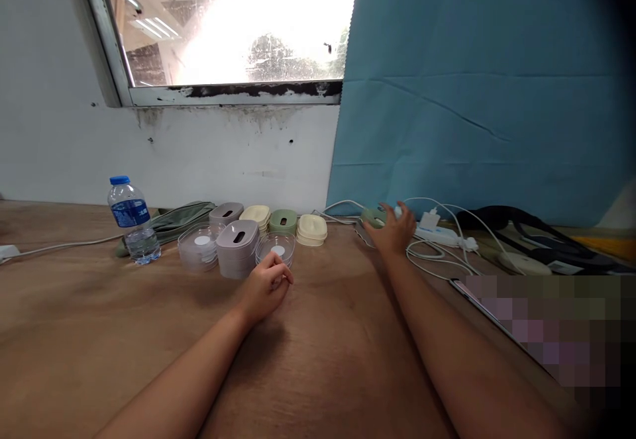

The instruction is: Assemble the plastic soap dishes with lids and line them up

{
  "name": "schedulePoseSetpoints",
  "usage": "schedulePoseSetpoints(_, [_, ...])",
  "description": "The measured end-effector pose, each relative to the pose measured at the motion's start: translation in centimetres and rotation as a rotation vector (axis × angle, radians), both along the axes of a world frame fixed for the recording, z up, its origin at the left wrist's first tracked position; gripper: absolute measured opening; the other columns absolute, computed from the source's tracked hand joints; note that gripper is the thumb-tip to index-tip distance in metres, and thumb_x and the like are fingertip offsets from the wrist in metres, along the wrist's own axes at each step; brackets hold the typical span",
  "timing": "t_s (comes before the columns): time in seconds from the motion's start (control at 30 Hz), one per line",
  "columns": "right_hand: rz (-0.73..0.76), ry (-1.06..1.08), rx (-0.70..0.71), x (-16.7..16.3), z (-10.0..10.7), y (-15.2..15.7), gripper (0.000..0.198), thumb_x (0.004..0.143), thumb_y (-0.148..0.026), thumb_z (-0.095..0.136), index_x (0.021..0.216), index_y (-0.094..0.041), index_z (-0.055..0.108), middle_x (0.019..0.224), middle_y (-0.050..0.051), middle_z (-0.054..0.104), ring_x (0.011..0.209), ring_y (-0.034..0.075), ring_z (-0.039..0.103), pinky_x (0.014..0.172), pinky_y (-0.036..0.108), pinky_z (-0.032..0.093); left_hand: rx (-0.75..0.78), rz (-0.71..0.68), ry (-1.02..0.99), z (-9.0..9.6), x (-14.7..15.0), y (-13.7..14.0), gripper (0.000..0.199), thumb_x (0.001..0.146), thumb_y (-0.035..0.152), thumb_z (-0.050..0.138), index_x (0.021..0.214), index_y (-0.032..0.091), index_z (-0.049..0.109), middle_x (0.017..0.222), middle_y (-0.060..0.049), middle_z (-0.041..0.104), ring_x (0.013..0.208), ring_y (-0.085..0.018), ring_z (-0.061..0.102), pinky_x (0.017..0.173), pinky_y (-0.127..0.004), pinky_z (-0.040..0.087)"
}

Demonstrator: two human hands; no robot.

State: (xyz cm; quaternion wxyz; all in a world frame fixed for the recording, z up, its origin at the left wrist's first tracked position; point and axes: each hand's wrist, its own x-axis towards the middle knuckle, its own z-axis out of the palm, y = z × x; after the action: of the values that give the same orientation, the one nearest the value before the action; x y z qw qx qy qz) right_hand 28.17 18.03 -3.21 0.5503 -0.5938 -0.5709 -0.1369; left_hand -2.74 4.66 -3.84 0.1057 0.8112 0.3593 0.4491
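Note:
My left hand (268, 285) rests above the table with its fingers loosely curled and nothing visible in them. Just behind its fingertips stand clear round containers (284, 239) with a white disc on top. Beside them is a stack of mauve rounded boxes (237, 257) with a dark slot in the top lid. My right hand (396, 232) reaches far forward with its fingers spread, at a green lidded box (371, 216) with a slot. Thumb and fingers partly cover this box, and I cannot tell how firmly they touch it. A grey edge shows under it.
Cream boxes (312, 228), another green box (283, 219) and more clear containers (199, 248) line the back. A water bottle (130, 217) stands left by a green cloth pouch (183, 226). Right are a power strip (437, 234), white cables, a black strap (531, 227) and a blurred tablet-like object (536, 333).

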Motion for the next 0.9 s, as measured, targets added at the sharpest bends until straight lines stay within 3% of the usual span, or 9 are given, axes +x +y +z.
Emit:
schedulePoseSetpoints(0.1, [-0.075, 0.117, -0.048, 2.3, -1.0, -0.2, 0.059, 0.060, -0.035, 0.070, 0.111, -0.012, 0.053, 0.125, 0.024, 0.034, 0.116, 0.042, 0.029, 0.093, 0.056, 0.023, 0.006, 0.000, 0.017, -0.1, 0.0, 0.1, 0.019, 0.072, 0.004, 0.044, 0.068, 0.017, 0.057, 0.078, -0.001, 0.044, 0.065, -0.010, 0.045, 0.061, -0.021, 0.038])
schedulePoseSetpoints(0.2, [-0.065, 0.176, -0.078, 3.1, -1.1, -0.1, 0.060, 0.054, -0.038, 0.073, 0.106, -0.014, 0.055, 0.109, 0.019, 0.048, 0.105, 0.037, 0.042, 0.088, 0.051, 0.031, 0.005, -0.006, 0.027, -0.1, 0.0, 0.1, 0.018, 0.072, 0.004, 0.044, 0.069, 0.017, 0.057, 0.078, -0.001, 0.045, 0.066, -0.010, 0.045, 0.062, -0.021, 0.038])
schedulePoseSetpoints(0.4, [0.043, 0.249, 0.014, 1.4, 0.1, -1.8, 0.068, 0.060, -0.041, 0.069, 0.116, -0.014, 0.044, 0.122, 0.017, 0.042, 0.118, 0.031, 0.031, 0.100, 0.044, 0.023, 0.011, -0.011, 0.007, 0.2, -0.2, -0.1, 0.017, 0.072, 0.004, 0.044, 0.070, 0.016, 0.057, 0.077, -0.001, 0.044, 0.065, -0.010, 0.043, 0.061, -0.021, 0.038])
schedulePoseSetpoints(0.53, [0.285, 0.262, -0.075, -0.2, -1.4, -6.4, 0.068, 0.059, -0.048, 0.067, 0.114, -0.016, 0.042, 0.120, 0.014, 0.047, 0.106, 0.029, 0.047, 0.090, 0.042, 0.038, -0.009, -0.026, -0.080, 0.4, 0.0, -0.3, 0.015, 0.075, 0.006, 0.044, 0.076, 0.016, 0.055, 0.079, -0.001, 0.044, 0.066, -0.011, 0.043, 0.062, -0.023, 0.038])
schedulePoseSetpoints(0.63, [0.508, 0.217, -0.230, -1.3, -2.8, -11.2, 0.060, 0.053, -0.045, 0.072, 0.104, -0.019, 0.051, 0.107, 0.010, 0.058, 0.094, 0.026, 0.057, 0.081, 0.036, 0.046, -0.050, -0.102, -0.112, 0.6, 0.1, -0.5, 0.011, 0.076, 0.011, 0.047, 0.084, 0.016, 0.053, 0.080, -0.001, 0.045, 0.071, -0.012, 0.045, 0.067, -0.025, 0.040])
schedulePoseSetpoints(0.7, [0.744, 0.214, -0.379, -1.9, -3.1, -14.2, 0.065, 0.050, -0.041, 0.077, 0.106, -0.020, 0.050, 0.111, 0.009, 0.056, 0.101, 0.027, 0.054, 0.084, 0.036, 0.045, -0.104, -0.179, -0.100, 0.7, 0.0, -0.8, 0.015, 0.077, 0.017, 0.052, 0.092, 0.017, 0.051, 0.085, -0.003, 0.047, 0.076, -0.014, 0.047, 0.073, -0.028, 0.042])
schedulePoseSetpoints(0.8, [1.051, 0.232, -0.541, -2.9, -2.6, -17.2, 0.070, 0.052, -0.038, 0.077, 0.112, -0.021, 0.044, 0.123, 0.011, 0.046, 0.112, 0.028, 0.046, 0.092, 0.037, 0.039, -0.235, -0.308, -0.044, 0.5, -0.1, -1.0, 0.041, 0.074, 0.027, 0.061, 0.110, 0.019, 0.044, 0.106, -0.007, 0.048, 0.094, -0.018, 0.049, 0.088, -0.034, 0.040])
schedulePoseSetpoints(0.9, [1.173, 0.167, -0.614, -3.6, -2.0, -18.1, 0.069, 0.054, -0.032, 0.076, 0.112, -0.021, 0.042, 0.129, 0.011, 0.038, 0.117, 0.028, 0.041, 0.096, 0.036, 0.035, -0.404, -0.424, 0.052, 0.1, -0.2, -1.0, 0.080, 0.063, 0.033, 0.073, 0.128, 0.022, 0.027, 0.125, -0.011, 0.040, 0.115, -0.023, 0.042, 0.099, -0.040, 0.032])
